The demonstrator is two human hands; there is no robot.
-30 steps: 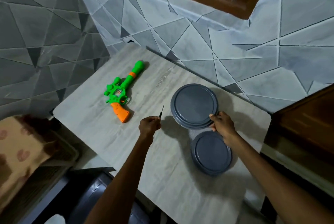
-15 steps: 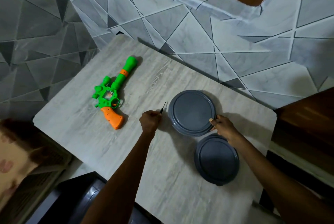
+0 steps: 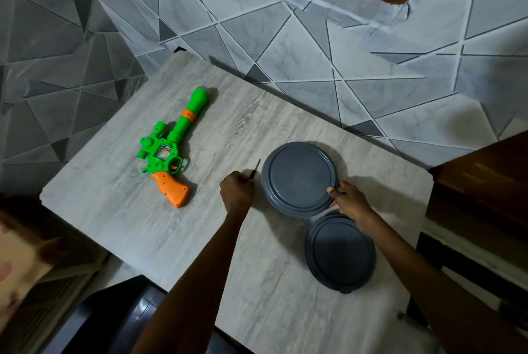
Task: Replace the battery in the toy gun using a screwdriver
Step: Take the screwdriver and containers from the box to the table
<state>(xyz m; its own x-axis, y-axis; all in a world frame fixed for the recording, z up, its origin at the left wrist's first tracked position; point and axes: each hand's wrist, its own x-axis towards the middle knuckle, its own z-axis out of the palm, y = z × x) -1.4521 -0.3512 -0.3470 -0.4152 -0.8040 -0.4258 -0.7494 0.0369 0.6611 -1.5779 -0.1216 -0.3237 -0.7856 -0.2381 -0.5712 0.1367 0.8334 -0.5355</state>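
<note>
The toy gun (image 3: 165, 153) lies flat on its side on the worktop (image 3: 143, 225), towards the left edge. Its green barrel points at the far edge and its orange grip at the near one, and neither hand touches it. It is moulded plastic, glossy and hard, with a flared muzzle, an orange band round the barrel and knobbly green shapes over the trigger. It is probably hollow, light and stiff, and smooth enough to skate on this pale wood-grain surface under a pushing tool. A good hold would be round the barrel or body with one hand, pinning it down and leaving the grip free. Small dark dots on the orange grip may be screw holes, but they are too small to be sure of, and no battery cover shows.

The left hand (image 3: 236, 190) is curled in a fist round the screwdriver (image 3: 255, 172), near the middle of the worktop. Its thin dark shaft sticks up out of the fist, well apart from the gun. The right hand (image 3: 347, 199) pinches the rim of a round, matt grey upper container (image 3: 298, 178). A like lower container (image 3: 340, 252) sits just beside it, nearer the right edge
</note>
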